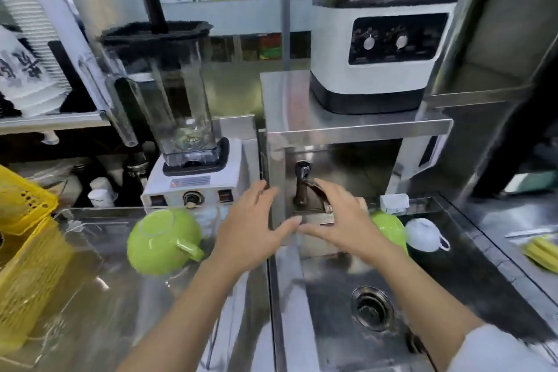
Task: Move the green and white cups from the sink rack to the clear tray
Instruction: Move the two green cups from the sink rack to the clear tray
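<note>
A green cup [164, 241] lies upside down in the clear tray [90, 296], to the left of the sink [347, 311], with its handle sticking out toward the sink. A second green cup [389, 228] sits upside down on the dark rack [471, 275] at the back right part of the sink. The white cup [424, 234] is just beside it, on its right, upside down too, and its thin handle points away from the sink drain [373, 308]. The left hand [252, 228] is over the edge between the tray and the sink. Its fingers are spread out flat and it holds nothing. The right hand [335, 220] is over the back of the sink, in front of the dark tap [302, 183]. Its fingers are stretched out toward the green cup on the rack, and they are not closed on it. The hand hides part of that cup, so I cannot tell if the fingertips touch it. The thumbs of the two hands nearly meet. Behind the tray, to the back left of the sink, stands a blender [178, 118] with a clear jug and a black lid. On a steel shelf [356, 124] right above the tap sits a white machine [383, 51] with two round knobs. Far left of the sink there is a yellow basket [27, 251] next to the tray. The picture is a bit blurry.
</note>
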A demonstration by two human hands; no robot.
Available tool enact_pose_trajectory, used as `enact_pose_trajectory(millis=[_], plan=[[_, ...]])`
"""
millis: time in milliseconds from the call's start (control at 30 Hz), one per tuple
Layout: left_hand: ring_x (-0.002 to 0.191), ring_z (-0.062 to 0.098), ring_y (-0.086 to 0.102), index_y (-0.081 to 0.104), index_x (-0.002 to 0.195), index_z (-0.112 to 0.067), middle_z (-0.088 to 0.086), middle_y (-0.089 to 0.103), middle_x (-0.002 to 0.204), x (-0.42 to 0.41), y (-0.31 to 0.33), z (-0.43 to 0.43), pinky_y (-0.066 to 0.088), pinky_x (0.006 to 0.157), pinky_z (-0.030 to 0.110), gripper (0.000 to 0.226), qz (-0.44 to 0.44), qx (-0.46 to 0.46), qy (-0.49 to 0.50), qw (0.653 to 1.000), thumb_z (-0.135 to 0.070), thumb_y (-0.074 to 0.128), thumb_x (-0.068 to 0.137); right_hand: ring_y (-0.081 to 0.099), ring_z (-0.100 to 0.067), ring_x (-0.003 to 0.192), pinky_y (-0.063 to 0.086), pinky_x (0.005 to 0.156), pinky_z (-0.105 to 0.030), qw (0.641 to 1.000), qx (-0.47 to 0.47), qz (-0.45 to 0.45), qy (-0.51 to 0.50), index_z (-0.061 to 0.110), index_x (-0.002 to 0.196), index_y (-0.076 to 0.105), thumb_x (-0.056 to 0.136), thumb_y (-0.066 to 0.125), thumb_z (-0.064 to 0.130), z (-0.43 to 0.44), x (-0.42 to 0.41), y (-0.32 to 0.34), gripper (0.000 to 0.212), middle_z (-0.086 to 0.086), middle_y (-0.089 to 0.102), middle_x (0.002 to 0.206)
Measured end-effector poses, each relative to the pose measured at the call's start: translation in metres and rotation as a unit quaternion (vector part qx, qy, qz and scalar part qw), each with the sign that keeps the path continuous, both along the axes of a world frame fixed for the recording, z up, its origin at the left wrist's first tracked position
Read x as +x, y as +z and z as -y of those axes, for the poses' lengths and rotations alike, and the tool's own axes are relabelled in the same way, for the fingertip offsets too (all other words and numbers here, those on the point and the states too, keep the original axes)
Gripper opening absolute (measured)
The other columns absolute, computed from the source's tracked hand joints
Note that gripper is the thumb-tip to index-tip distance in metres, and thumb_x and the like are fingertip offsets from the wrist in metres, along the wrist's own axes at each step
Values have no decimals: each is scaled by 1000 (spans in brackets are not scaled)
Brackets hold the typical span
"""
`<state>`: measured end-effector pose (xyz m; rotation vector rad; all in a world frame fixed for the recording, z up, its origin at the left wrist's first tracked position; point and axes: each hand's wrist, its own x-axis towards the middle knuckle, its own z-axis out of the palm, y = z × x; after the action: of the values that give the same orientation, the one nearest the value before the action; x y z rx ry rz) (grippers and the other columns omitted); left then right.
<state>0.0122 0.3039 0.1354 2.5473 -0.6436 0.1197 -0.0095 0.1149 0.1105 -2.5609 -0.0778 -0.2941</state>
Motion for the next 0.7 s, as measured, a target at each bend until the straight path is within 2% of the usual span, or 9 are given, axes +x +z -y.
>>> enact_pose_trajectory(millis=[133, 267, 333, 467, 533, 600, 700], plan=[[141, 14, 17, 28, 140, -23, -1, 22, 153, -5, -14, 66, 20, 113, 33, 75, -28, 4, -35, 999, -64, 44, 81, 29, -17, 137, 22, 113, -47, 998, 19, -41, -35, 30, 143, 18, 69, 61, 67, 62, -9, -18, 93, 4, 30, 150], [142, 15, 11, 24, 142, -26, 1, 14, 156, -3, -35, 130, 15, 115, 33, 73, -45, 32, -57, 997, -62, 45, 82, 30, -20, 137, 30, 112, -47, 990, 82, -79, -85, 25, 144, 18, 69, 64, 64, 122, -12, -48, 96, -1, 30, 151], [143, 16, 11, 22, 142, -27, 2, 12, 157, 1, -46, 159, 14, 116, 33, 73, -57, 41, -68, 995, -61, 46, 82, 36, -23, 133, 34, 108, -46, 980, 121, -105, -120, 21, 141, 23, 69, 66, 59, 146, -11, -65, 92, -4, 37, 147], [138, 21, 24, 26, 140, -23, 5, 27, 152, 12, -68, 210, 22, 114, 36, 70, -99, 76, -68, 990, -58, 48, 83, 56, -24, 109, 48, 90, -47, 960, 174, -160, -152, 28, 119, 42, 58, 61, 71, 186, -2, -118, 77, -1, 59, 117], [133, 23, 33, 32, 137, -21, 5, 38, 145, 20, -77, 233, 28, 110, 37, 65, -129, 66, -54, 988, -55, 48, 85, 60, -24, 103, 50, 87, -48, 949, 214, -169, -155, 30, 117, 42, 57, 64, 62, 197, 4, -142, 72, 0, 62, 111], [129, 26, 38, 34, 136, -19, 7, 44, 140, 29, -87, 252, 31, 108, 38, 64, -135, 76, -46, 987, -54, 49, 84, 60, -23, 100, 50, 87, -47, 943, 240, -173, -150, 23, 120, 43, 57, 63, 60, 200, 6, -148, 76, -1, 63, 109], [129, 29, 38, 33, 136, -18, 11, 44, 140, 43, -104, 269, 31, 108, 40, 69, -146, 128, -35, 980, -59, 47, 83, 62, -24, 98, 51, 87, -45, 926, 275, -201, -161, 21, 112, 50, 48, 60, 72, 199, 10, -152, 83, -3, 66, 106]])
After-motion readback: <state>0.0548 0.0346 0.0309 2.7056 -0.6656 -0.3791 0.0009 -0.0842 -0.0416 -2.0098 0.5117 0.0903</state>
